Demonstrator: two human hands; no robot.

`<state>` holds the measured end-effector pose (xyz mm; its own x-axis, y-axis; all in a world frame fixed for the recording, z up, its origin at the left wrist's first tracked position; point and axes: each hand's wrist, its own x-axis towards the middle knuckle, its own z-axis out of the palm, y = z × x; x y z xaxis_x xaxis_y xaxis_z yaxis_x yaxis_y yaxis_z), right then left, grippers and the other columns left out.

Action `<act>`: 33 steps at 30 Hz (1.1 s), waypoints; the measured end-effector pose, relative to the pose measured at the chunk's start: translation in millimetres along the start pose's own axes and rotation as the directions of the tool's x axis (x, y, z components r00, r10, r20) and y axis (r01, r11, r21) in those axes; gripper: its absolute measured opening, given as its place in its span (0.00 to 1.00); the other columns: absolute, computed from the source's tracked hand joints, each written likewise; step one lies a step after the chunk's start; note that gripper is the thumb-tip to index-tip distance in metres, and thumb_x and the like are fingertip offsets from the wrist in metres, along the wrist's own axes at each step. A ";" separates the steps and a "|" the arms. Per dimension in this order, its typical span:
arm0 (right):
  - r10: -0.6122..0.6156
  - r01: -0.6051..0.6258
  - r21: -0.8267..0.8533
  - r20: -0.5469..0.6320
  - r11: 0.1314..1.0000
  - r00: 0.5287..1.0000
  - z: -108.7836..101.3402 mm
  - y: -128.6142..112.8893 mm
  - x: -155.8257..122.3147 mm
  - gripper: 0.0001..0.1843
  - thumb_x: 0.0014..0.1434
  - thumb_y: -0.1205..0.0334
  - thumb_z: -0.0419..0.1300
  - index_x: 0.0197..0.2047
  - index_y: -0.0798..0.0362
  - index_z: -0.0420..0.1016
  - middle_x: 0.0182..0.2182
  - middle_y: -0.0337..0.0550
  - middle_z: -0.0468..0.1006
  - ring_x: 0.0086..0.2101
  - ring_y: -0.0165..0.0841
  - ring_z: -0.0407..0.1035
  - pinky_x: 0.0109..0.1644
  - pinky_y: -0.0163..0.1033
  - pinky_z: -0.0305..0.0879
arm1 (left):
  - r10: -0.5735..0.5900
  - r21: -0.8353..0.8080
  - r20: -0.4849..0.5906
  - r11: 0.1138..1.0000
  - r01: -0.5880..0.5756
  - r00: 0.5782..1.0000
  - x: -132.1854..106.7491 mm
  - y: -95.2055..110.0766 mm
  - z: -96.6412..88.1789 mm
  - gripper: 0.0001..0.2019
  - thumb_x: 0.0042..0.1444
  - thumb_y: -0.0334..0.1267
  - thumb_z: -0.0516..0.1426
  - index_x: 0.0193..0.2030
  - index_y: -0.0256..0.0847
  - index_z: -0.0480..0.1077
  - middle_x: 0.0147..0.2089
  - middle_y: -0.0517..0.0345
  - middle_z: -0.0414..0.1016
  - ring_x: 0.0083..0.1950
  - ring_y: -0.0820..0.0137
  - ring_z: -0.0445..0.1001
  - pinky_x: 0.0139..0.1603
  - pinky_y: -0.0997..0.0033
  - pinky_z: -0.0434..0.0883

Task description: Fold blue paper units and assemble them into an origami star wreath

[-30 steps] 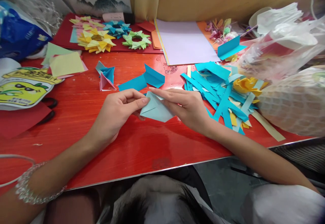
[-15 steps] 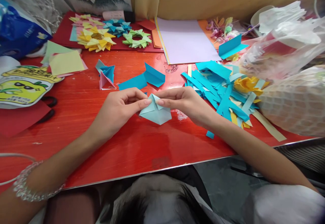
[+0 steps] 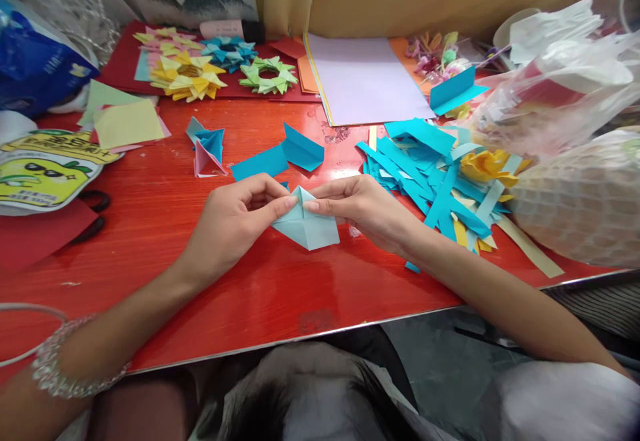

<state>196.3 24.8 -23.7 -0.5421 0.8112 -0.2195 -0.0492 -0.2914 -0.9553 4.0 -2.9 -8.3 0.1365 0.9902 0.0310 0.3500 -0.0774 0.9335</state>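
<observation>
The left hand and the right hand both pinch a pale blue folded paper, thumbs on top, left of the strip heap; from where I stand, I can't quite make out the fingers underneath. A lilac sheet lies beyond that heap.

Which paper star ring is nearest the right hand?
The green paper star ring, rightmost; the yellow ring, blue ring and pink-yellow ring lie farther left.
</observation>
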 end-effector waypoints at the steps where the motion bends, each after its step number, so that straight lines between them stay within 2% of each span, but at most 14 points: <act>1: -0.001 0.001 0.000 -0.006 1.000 1.000 0.5 0.5 -0.1 0.11 0.49 0.59 0.69 0.36 0.54 0.81 0.32 0.41 0.81 0.32 0.28 0.71 0.36 0.34 0.66 | 0.005 0.003 -0.002 1.000 -0.005 1.000 -0.3 -0.1 0.2 0.07 0.53 0.40 0.61 0.28 0.40 0.72 0.28 0.61 0.73 0.30 0.74 0.69 0.30 0.77 0.66; 8: -0.033 0.030 -0.056 -0.064 0.998 0.997 4.4 2.8 -1.1 0.13 0.48 0.57 0.69 0.35 0.56 0.80 0.31 0.41 0.79 0.30 0.28 0.69 0.33 0.34 0.64 | 0.017 0.057 0.001 0.998 -0.017 1.000 -0.2 0.4 1.5 0.08 0.53 0.41 0.61 0.28 0.40 0.71 0.27 0.61 0.72 0.29 0.73 0.68 0.29 0.76 0.65; 14: -0.040 0.023 -0.157 -0.101 0.987 0.994 6.8 0.3 -1.9 0.14 0.46 0.55 0.70 0.32 0.57 0.79 0.28 0.40 0.78 0.28 0.27 0.67 0.30 0.33 0.60 | 0.023 0.084 0.113 0.996 -0.032 0.993 1.0 3.9 -0.2 0.08 0.55 0.42 0.58 0.31 0.41 0.72 0.31 0.61 0.75 0.32 0.73 0.71 0.32 0.77 0.66; 18: -0.102 0.080 -0.271 -0.069 0.959 0.992 8.3 1.6 -4.0 0.14 0.49 0.53 0.67 0.31 0.57 0.77 0.26 0.39 0.75 0.27 0.26 0.65 0.28 0.33 0.57 | 0.061 0.181 0.090 0.980 -0.077 0.994 -0.9 3.6 1.4 0.10 0.56 0.45 0.57 0.30 0.42 0.72 0.29 0.64 0.74 0.30 0.74 0.69 0.31 0.77 0.63; 22: -0.108 0.085 -0.336 -0.051 0.938 0.993 9.0 0.0 -5.0 0.15 0.50 0.52 0.67 0.25 0.57 0.73 0.22 0.37 0.71 0.24 0.25 0.62 0.25 0.32 0.54 | 0.076 0.225 0.046 0.971 -0.085 0.996 -2.3 3.0 1.0 0.09 0.55 0.43 0.58 0.27 0.42 0.72 0.28 0.64 0.74 0.31 0.73 0.68 0.31 0.74 0.62; 25: -0.143 0.104 -0.304 -0.110 0.947 0.984 7.1 -6.8 -4.7 0.14 0.52 0.55 0.66 0.25 0.57 0.72 0.22 0.36 0.70 0.23 0.24 0.62 0.26 0.32 0.57 | 0.059 0.122 -0.061 0.991 -0.051 0.996 -0.6 2.7 -2.1 0.07 0.54 0.41 0.61 0.27 0.43 0.74 0.26 0.64 0.72 0.29 0.74 0.66 0.30 0.73 0.62; 27: -0.210 0.165 -0.238 -0.180 0.957 0.961 4.9 -11.9 -4.3 0.11 0.55 0.57 0.64 0.29 0.56 0.73 0.26 0.38 0.74 0.27 0.25 0.66 0.30 0.31 0.63 | 0.040 -0.028 -0.133 0.999 -0.044 0.990 2.0 1.8 -4.1 0.07 0.54 0.39 0.61 0.27 0.42 0.73 0.21 0.66 0.67 0.24 0.76 0.62 0.25 0.73 0.59; 29: -0.256 0.220 -0.168 -0.237 0.961 0.937 3.3 -15.2 -3.8 0.11 0.58 0.54 0.61 0.34 0.55 0.73 0.32 0.41 0.76 0.32 0.27 0.70 0.35 0.32 0.68 | 0.017 -0.199 -0.181 0.979 -0.053 0.983 4.9 0.4 -5.1 0.07 0.55 0.37 0.60 0.27 0.41 0.72 0.18 0.67 0.66 0.20 0.78 0.59 0.21 0.74 0.56; 31: -0.246 0.221 -0.134 -0.213 0.966 0.946 3.8 -15.4 -3.5 0.15 0.59 0.50 0.59 0.38 0.54 0.73 0.37 0.43 0.77 0.36 0.30 0.73 0.38 0.34 0.71 | -0.015 -0.324 -0.196 0.945 -0.050 0.981 6.6 -1.0 -4.4 0.07 0.57 0.35 0.59 0.28 0.40 0.70 0.20 0.65 0.71 0.19 0.79 0.61 0.21 0.76 0.59; 33: -0.196 0.180 -0.141 -0.107 0.973 0.975 6.0 -12.7 -3.1 0.18 0.56 0.48 0.61 0.42 0.54 0.74 0.40 0.44 0.77 0.40 0.32 0.73 0.39 0.35 0.72 | -0.049 -0.377 -0.166 0.926 -0.017 0.985 6.3 -1.6 -2.3 0.06 0.58 0.36 0.58 0.29 0.40 0.68 0.23 0.63 0.76 0.19 0.78 0.66 0.23 0.77 0.64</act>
<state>193.6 22.9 -9.6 -0.4290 0.9021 -0.0478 -0.0277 -0.0660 -0.9974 2.2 3.7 -8.8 -0.0371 0.9983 0.0438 -0.0279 -0.0449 0.9986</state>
